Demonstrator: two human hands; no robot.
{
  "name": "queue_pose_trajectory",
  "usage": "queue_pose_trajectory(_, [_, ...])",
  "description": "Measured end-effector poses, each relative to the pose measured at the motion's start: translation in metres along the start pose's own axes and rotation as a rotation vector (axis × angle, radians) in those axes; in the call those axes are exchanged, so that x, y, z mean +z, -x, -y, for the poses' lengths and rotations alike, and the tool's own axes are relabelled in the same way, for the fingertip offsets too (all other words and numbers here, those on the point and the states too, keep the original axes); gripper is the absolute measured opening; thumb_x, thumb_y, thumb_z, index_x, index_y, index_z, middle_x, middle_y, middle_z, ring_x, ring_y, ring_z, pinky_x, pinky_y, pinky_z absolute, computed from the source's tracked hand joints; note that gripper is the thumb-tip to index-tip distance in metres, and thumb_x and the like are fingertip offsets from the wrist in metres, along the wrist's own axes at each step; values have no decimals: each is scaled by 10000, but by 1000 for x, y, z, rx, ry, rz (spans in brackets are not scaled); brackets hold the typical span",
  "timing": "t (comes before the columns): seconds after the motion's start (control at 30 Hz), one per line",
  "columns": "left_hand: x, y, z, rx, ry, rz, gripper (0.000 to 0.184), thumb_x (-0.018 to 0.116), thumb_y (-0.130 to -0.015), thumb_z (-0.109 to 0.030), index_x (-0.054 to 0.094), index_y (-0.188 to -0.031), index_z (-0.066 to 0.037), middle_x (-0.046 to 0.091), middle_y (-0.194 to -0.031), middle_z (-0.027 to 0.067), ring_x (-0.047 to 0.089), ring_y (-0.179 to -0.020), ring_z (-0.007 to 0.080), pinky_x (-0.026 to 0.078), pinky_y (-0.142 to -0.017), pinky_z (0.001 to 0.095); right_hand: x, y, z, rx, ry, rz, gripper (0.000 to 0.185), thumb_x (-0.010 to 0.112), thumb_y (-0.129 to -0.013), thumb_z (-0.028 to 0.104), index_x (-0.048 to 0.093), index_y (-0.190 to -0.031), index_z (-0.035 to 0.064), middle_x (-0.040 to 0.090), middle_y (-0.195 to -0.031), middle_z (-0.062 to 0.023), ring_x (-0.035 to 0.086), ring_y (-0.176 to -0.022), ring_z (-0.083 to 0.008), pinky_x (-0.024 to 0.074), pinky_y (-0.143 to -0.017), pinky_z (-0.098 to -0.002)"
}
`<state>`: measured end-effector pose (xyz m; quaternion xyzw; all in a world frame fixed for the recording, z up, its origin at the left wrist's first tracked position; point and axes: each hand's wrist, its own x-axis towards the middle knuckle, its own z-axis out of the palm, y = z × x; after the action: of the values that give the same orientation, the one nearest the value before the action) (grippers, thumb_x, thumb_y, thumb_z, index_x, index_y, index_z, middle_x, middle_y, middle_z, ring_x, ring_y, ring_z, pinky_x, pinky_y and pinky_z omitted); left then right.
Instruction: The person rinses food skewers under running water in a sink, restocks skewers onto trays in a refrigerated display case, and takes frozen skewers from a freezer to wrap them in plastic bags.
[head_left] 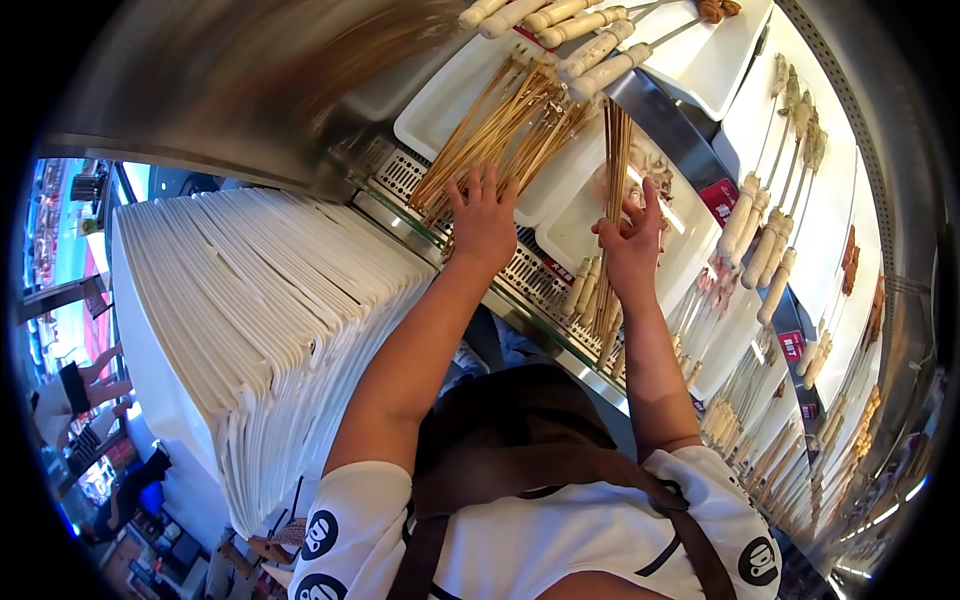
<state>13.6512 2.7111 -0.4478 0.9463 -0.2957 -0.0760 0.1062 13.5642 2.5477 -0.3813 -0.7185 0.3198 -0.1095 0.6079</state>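
Note:
Thin brown skewer sticks (515, 125) lie in a loose bundle across a white tray (425, 120). On their lower ends rests my left hand (485, 222), its fingers spread and apart. A second bundle of sticks (616, 160) runs upright beside the palm of my right hand (633, 250). The thumb and fingers of that hand are bent near this bundle, with the index finger raised; whether they grip it is unclear. Pale meat pieces (652, 165) show partly behind the right hand. Short wooden handles (582, 285) lie below, between my hands.
A tall stack of white trays (260, 290) stands at the left. Wooden-handled skewers (770, 245) fill white trays along the right, with red labels (718, 198) between them. More wooden handles (600, 60) stick out at the top. A glass counter edge (545, 335) runs below my hands.

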Motion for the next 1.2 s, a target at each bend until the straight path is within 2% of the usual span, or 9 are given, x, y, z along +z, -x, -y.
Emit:
queue_pose_trajectory(0.17, [-7,7,16,-38,-84,-127,578,520,-822,-257,352,-1351,-93,240,-1434,172,192,-1328,375,132,-1058,562,26,-4,-4,-112,101,1,772,564,-765,-23,164,-1414,99,463,-1186,-180,594,-847,-176,492,-621,-262])
queue_pose_trajectory(0.23, [-22,12,24,-235,16,-375,583,507,-850,-283,332,-1355,-49,238,-1424,220,217,-1314,391,151,-1048,568,44,-4,8,-64,167,-4,801,576,-752,-8,144,-1418,100,440,-1208,-196,578,-822,-207,499,-703,-307])
queue_pose_trajectory(0.37, [-5,15,36,-477,146,-484,604,472,-885,-308,284,-1364,9,192,-1426,267,160,-1328,415,116,-1060,555,85,-29,-8,-42,151,-4,813,604,-727,30,157,-1406,44,433,-1201,-230,564,-896,-301,486,-782,-344])
queue_pose_trajectory(0.43, [7,11,36,-531,530,-580,601,419,-921,-337,269,-1357,48,188,-1408,306,167,-1317,429,142,-1071,502,108,-36,-15,-275,395,-135,819,641,-741,97,154,-1393,-4,411,-1244,-248,516,-1038,-359,433,-896,-385])
queue_pose_trajectory(0.63, [-2,12,40,-574,943,-559,601,363,-951,-365,263,-1353,70,180,-1412,306,171,-1322,414,148,-1080,444,117,-26,8,-110,436,149,753,643,-784,280,259,-1350,-36,382,-1301,-275,387,-1209,-398,359,-987,-392])
queue_pose_trajectory(0.73, [-16,37,33,-467,1151,-588,598,378,-945,-362,275,-1351,65,197,-1408,304,171,-1328,401,152,-1077,442,108,-30,-8,-222,504,179,661,617,-806,296,341,-1313,-26,419,-1296,-231,368,-1233,-379,342,-994,-405])
queue_pose_trajectory(0.93, [3,45,24,-220,559,-646,578,411,-926,-324,310,-1308,97,253,-1375,312,205,-1290,463,182,-1051,495,111,-34,-44,-517,841,79,599,581,-833,323,378,-1300,8,436,-1315,-143,321,-1278,-332,227,-1038,-475])
queue_pose_trajectory(1.13, [22,15,30,-342,560,-806,564,430,-916,-319,340,-1269,111,270,-1339,347,232,-1254,499,196,-1032,536,113,-36,-51,-483,744,97,583,534,-860,344,366,-1309,12,401,-1343,-161,298,-1291,-330,196,-1051,-480])
queue_pose_trajectory(1.2, [24,18,30,-344,564,-703,567,434,-914,-328,348,-1267,107,268,-1338,349,231,-1254,500,195,-1030,540,114,-38,-53,-485,745,109,581,526,-864,347,364,-1312,13,396,-1347,-166,294,-1295,-325,193,-1054,-481])
